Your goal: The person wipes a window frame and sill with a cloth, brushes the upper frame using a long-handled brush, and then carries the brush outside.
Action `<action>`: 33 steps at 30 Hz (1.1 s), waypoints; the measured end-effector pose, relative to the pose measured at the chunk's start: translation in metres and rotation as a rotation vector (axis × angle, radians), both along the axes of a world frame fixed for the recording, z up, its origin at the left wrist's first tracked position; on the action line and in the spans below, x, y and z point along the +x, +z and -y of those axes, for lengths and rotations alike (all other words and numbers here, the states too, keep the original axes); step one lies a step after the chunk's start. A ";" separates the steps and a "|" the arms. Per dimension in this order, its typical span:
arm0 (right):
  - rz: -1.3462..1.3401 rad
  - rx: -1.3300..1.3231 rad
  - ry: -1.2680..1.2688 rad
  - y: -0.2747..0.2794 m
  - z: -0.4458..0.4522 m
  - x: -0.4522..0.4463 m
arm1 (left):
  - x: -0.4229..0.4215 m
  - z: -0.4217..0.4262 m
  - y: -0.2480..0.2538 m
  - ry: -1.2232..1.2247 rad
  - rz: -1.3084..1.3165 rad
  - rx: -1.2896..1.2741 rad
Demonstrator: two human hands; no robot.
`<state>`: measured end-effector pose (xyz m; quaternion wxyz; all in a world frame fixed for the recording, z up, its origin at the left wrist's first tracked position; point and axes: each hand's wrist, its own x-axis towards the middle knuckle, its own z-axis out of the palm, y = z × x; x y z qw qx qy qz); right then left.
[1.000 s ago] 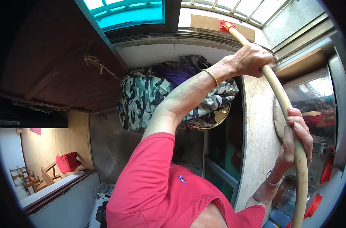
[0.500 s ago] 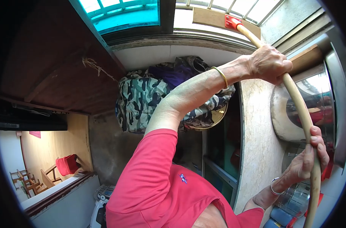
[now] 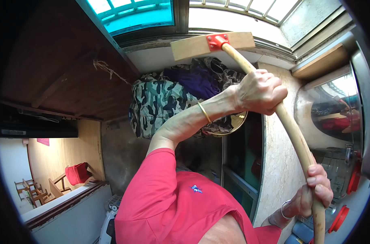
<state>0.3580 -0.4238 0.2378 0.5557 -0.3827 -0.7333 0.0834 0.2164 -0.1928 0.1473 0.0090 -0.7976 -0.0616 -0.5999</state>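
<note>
A long wooden pole with a flat wooden board for a head [image 3: 299, 142] runs diagonally across the right half of the view. A red bracket [image 3: 217, 41] fixes the board [image 3: 189, 46] to the pole. My left hand [image 3: 261, 92], below a gold bangle, is wrapped round the upper shaft. Lower down, my right hand [image 3: 317, 189], with a silver bangle, grips the same shaft between thumb and fingers. The board is raised in front of the window sill, above a camouflage cloth bundle [image 3: 156, 105]. The pole's lower end leaves the frame at the bottom.
Barred windows [image 3: 238, 18] line the far side. A marble-patterned counter [image 3: 274, 162] and a metal pan or lid [image 3: 327, 110] lie to the right. A brown wooden panel [image 3: 51, 61] hangs at left. A red chair [image 3: 77, 174] stands beyond the low wall.
The board head has moved left and down from the window bars, showing fully now. Both hands have shifted left and lower with the pole, keeping their grips.
</note>
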 end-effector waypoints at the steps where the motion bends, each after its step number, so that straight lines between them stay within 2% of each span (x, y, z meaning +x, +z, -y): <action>1: 0.015 0.009 -0.001 0.001 0.008 0.001 | -0.007 0.008 0.001 0.019 -0.013 0.013; 3: -0.028 -0.008 0.048 0.001 0.020 -0.008 | -0.022 0.018 0.006 0.000 -0.010 0.049; 5: -0.033 0.015 0.196 -0.008 0.016 -0.012 | -0.040 0.026 0.004 0.089 0.006 0.076; 6: -0.031 -0.022 0.106 -0.010 0.021 -0.023 | -0.051 0.027 -0.002 0.112 -0.001 0.083; 7: -0.049 -0.079 0.187 -0.011 0.016 -0.028 | -0.064 0.027 -0.006 0.131 -0.010 0.089; 10: -0.146 -0.093 0.192 -0.020 -0.003 -0.046 | -0.090 0.023 -0.009 0.208 0.012 0.079; 12: -0.050 -0.220 0.449 -0.014 -0.024 -0.042 | -0.103 0.014 -0.014 0.252 0.023 0.076; 13: -0.063 -0.222 0.444 -0.013 -0.032 -0.040 | -0.109 0.008 -0.016 0.262 0.004 0.087; 15: 0.022 -0.263 0.594 -0.010 -0.046 -0.035 | -0.112 0.006 -0.016 0.267 -0.020 0.071; 20: -0.002 -0.231 0.518 -0.019 -0.044 -0.040 | -0.103 -0.004 -0.015 0.230 -0.038 0.075; 22: -0.175 -0.120 0.343 -0.024 -0.045 -0.046 | -0.096 -0.007 -0.014 0.207 -0.085 0.040; 23: -0.175 -0.119 0.350 -0.023 -0.045 -0.045 | -0.085 -0.011 -0.017 0.184 -0.047 0.051; 25: -0.228 -0.082 0.186 -0.021 -0.043 -0.041 | -0.074 -0.012 -0.015 0.165 -0.094 0.007; 33: -0.167 -0.001 0.008 -0.022 -0.027 -0.001 | -0.018 -0.017 -0.010 0.097 -0.036 -0.023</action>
